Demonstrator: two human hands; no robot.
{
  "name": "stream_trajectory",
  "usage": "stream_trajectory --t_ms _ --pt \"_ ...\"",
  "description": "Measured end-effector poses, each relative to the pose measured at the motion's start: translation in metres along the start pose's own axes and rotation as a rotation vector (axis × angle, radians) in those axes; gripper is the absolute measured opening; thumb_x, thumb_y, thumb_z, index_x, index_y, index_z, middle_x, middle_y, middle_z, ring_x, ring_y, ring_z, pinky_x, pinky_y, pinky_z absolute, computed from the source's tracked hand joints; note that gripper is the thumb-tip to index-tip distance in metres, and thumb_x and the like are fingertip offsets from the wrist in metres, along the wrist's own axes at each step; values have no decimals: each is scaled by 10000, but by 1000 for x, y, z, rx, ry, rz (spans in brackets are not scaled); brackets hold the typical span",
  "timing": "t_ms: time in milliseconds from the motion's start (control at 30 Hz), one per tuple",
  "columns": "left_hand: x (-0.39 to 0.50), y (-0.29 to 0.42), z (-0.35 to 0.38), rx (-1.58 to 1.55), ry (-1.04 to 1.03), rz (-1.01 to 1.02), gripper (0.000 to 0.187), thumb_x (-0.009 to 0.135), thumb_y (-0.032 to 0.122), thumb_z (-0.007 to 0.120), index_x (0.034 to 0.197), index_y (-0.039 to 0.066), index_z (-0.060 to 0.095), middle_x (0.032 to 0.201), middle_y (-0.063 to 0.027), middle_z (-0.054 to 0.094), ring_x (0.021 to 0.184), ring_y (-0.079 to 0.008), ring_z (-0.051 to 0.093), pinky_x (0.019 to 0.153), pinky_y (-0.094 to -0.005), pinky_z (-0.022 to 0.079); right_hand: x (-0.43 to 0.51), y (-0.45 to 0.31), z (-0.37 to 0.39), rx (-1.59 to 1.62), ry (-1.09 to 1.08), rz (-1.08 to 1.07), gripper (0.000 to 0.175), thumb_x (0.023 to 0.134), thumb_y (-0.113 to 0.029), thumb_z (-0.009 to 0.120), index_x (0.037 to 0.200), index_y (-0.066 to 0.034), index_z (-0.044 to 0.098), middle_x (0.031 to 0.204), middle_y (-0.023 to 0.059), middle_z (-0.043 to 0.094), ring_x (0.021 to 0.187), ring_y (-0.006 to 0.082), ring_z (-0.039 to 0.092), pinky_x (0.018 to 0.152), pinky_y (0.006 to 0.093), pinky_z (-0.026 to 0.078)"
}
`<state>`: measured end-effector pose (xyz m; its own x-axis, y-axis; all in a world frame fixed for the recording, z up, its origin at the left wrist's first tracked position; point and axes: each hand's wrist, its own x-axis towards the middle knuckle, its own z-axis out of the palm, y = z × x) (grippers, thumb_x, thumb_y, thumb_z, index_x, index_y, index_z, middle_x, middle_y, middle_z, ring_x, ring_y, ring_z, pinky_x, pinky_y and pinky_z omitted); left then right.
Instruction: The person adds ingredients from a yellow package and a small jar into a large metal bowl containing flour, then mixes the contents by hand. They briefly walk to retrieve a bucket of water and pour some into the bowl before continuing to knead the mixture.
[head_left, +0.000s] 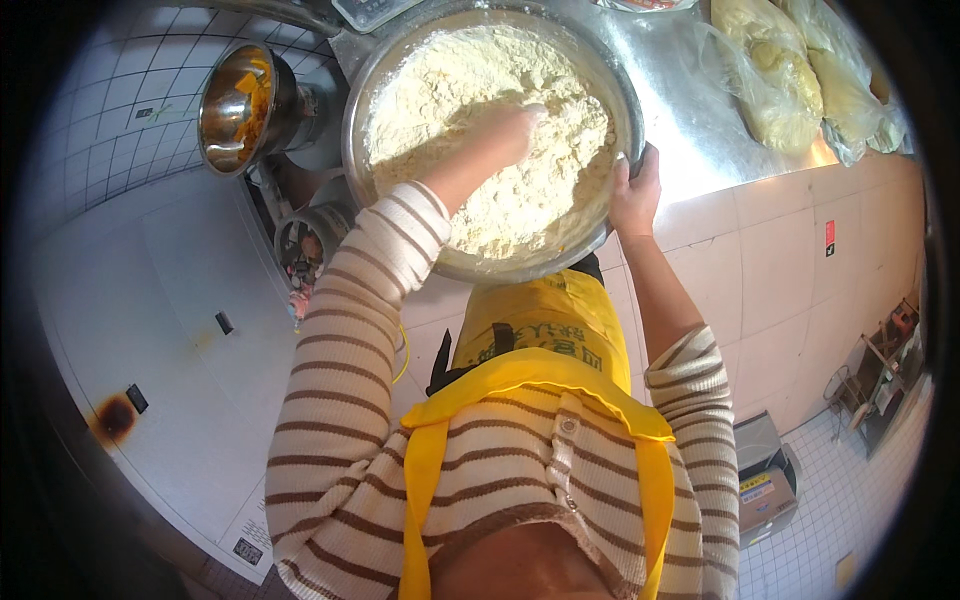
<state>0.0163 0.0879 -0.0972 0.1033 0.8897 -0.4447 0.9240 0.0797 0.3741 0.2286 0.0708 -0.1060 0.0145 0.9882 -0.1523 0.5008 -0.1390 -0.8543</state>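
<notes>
A large metal bowl (628, 82) holds a pale yellow, floury, crumbly mixture (517, 202). My left hand (514, 131) is down in this mixture, a little above the bowl's middle; it is blurred, its fingers look curled, and their tips are hidden. At the bowl's right side, my right hand (637, 187) grips the rim, its thumb at the inner edge and its other fingers outside. Something dark shows by those fingers.
A smaller steel bowl (217, 146) with orange chunks stands at left. Below it is an open container (330, 225) beside mixed items. Plastic bags of pale, yellowish contents (780, 90) lie on the metal table (682, 161) at right. A grey bin-like unit (769, 480) stands lower right.
</notes>
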Motion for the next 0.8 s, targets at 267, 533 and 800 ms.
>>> stream_trajectory --t_ms 267,533,800 --pt "-33 -26 -21 18 113 -168 286 864 306 530 1005 90 653 1137 -141 586 1128 -280 504 893 -378 445 0 6 2 -5 6 -35 377 836 -66 521 1188 28 424 1006 258 591 934 400 581 819 412 450" --pt "-55 -63 28 -214 257 -494 998 611 548 746 1412 169 287 1343 -143 458 1295 -296 349 1086 -414 247 -1 2 2 38 5 -25 380 836 -72 522 1190 31 427 1004 258 591 923 395 584 812 403 451" --pt "-20 -39 45 -520 353 -314 659 700 160 713 1300 87 452 1121 -187 604 1054 -295 571 901 -342 451 0 5 4 37 29 -45 368 837 -64 519 1183 24 432 991 255 591 934 395 584 818 405 451"
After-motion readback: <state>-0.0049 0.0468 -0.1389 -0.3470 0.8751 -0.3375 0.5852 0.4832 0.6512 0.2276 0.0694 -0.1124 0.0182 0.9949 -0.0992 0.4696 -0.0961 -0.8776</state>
